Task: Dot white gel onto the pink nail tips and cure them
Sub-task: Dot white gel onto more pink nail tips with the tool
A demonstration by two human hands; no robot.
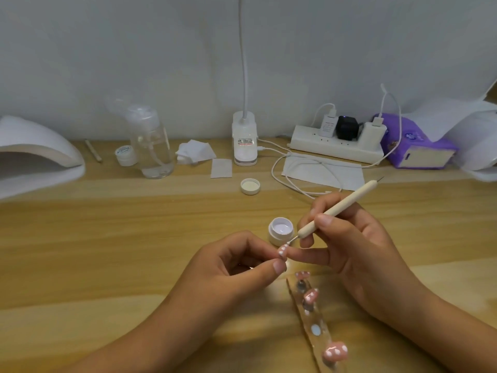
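Left hand [242, 262] pinched pink nail tip [283, 250]; right hand [349, 238] gripped dotting pen [341, 208], shaft slanting up-right, point at nail's far end.

Wall [134, 49], pale grey-white and plain, is being recorded across the upper half of the view. A light wooden table [80, 251], banded along its grain, is being set flush against it. A white lamp stem [244, 63] is being held upright by its base [244, 141] at the table's back edge. The tabletop is being lit brightest near its front middle.
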